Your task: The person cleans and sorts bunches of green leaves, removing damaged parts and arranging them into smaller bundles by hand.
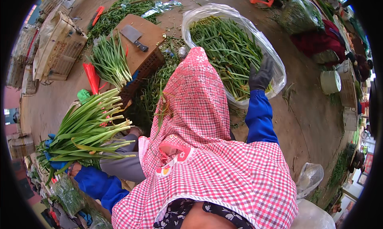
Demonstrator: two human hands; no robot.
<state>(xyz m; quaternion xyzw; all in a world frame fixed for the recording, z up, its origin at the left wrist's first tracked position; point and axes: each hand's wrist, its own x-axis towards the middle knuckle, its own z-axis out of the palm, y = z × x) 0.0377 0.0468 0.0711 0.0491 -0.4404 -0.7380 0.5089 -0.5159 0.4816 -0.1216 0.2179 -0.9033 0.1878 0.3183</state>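
My left hand [55,158], in a blue glove, is closed round the leafy end of a bunch of garlic chives [91,127]. The pale cut stems point right, across my lap. On the right, my right hand [262,72], in a dark glove, hovers over or rests on the edge of a large clear plastic bag [281,83]; I cannot tell which. Its fingers are stretched out with the thumb apart, and nothing shows in them. Long loose green leaves [225,49] fill the bag, some of them yellowed.
A cleaver [133,37] lies on a brown board [145,27] on a crate. Beside it sits another bunch of chives [111,61]. Red plastic strips [92,77] hang nearby. Plastic crates [60,49] stand at left, a pale bucket [330,82] at right. Trimmings litter the floor.
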